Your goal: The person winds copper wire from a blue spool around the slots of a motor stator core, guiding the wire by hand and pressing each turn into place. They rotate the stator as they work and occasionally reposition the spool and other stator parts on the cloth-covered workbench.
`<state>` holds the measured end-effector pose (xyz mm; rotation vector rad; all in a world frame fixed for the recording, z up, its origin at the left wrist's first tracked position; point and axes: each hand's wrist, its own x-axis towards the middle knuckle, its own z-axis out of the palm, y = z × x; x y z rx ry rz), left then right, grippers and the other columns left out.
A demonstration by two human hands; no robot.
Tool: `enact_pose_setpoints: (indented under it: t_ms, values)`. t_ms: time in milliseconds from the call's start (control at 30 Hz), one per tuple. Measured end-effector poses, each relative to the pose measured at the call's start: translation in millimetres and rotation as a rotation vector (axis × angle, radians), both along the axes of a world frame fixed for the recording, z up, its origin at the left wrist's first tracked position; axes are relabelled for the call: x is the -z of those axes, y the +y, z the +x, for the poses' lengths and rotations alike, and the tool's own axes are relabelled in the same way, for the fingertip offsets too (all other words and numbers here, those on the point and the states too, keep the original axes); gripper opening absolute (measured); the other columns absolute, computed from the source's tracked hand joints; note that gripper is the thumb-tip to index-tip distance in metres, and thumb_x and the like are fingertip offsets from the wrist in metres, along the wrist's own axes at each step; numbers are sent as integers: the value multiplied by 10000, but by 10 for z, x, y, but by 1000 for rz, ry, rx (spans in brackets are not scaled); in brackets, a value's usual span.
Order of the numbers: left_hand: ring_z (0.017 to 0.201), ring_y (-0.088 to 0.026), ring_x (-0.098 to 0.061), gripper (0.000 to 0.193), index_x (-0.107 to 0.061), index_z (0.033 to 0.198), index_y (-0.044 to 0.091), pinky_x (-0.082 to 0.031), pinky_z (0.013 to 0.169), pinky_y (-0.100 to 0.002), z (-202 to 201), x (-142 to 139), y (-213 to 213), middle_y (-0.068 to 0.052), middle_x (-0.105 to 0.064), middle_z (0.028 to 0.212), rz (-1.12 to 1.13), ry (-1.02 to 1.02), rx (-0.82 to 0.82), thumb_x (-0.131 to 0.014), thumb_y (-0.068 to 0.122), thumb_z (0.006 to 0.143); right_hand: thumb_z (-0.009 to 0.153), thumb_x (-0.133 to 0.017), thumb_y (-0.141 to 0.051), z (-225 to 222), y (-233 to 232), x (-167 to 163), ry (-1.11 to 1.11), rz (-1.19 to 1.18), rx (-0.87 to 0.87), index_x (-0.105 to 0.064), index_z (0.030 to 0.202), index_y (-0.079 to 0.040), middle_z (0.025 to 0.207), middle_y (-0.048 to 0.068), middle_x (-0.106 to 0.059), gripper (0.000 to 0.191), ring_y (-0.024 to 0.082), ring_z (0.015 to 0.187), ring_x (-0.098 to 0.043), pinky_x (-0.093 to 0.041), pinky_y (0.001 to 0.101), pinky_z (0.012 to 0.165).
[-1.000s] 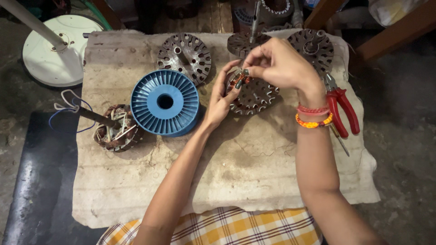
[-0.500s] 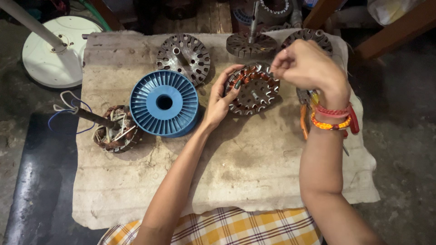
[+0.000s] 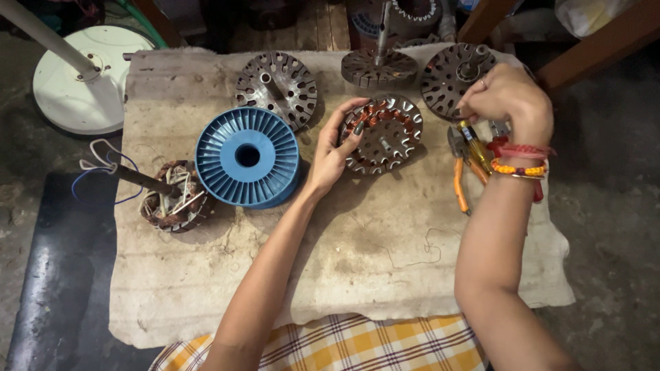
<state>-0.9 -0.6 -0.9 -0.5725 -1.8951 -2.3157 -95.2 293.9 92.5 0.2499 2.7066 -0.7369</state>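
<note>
Slotted stator core [image 3: 381, 134], partly wound with copper wire: held tilted on the cloth-covered worktop [image 3: 344, 261] in the left hand [image 3: 333, 154] grip. Right hand [image 3: 505, 96]: pinched shut above pliers [image 3: 462, 165]; held item cannot be told. Blue spool [image 3: 247, 156] lies just left.

A worn beige cloth [image 3: 206, 288] covered the work surface. Left of the cloth, a white round fan base [image 3: 75, 82] stood on dark concrete floor [image 3: 605, 227]. Wooden furniture legs [image 3: 591, 48] rose beyond the cloth's right corner. Lighting was dim.
</note>
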Motion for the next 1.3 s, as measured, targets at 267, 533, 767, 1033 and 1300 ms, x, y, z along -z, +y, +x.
enact_pose_setpoints:
  t_ms: [267,533,767,1033,1300]
  values:
    - [1326,-156,-552,487,-519,1475,81,-415,1157,-307,-9,18,1,-46,-588,1446,13,-20,11,-580,-14,1001,853,-774,-160,-283,-110,422,-103,280,-41,-834,846,-58,833,91,-789,119,175,787,-733,-570,364,726]
    - [1517,-265,-423,585,-442,1547,127,-328,1287,-445,-56,129,18,-102,-472,1611,-107,87,-71,-567,32,984,870,-768,-157,13,-595,47,260,254,6,-816,1017,-236,728,25,-736,174,106,654,-628,-503,331,744]
    - [1359,-305,-561,701,-348,1576,156,-490,1119,-460,17,90,56,-113,-457,1598,-157,-78,-142,-643,152,941,1025,-636,-232,242,-1160,-199,554,-197,-362,-773,1095,-148,729,45,-722,175,176,569,-627,-516,396,620]
    - [1326,-352,-580,670,-424,1494,36,-445,1148,-443,71,87,32,-205,-579,1392,-468,373,-473,-743,110,909,1050,-576,-418,175,-1533,128,510,-43,-386,-709,747,50,642,283,-621,573,454,647,-652,-513,524,645]
    - [1140,-354,-613,601,-463,1458,27,-482,1008,-421,13,57,-18,-189,-624,1245,-537,401,-459,-719,119,922,995,-641,-411,221,-1555,164,624,-114,-199,-690,719,50,627,268,-618,539,470,656,-663,-522,535,625]
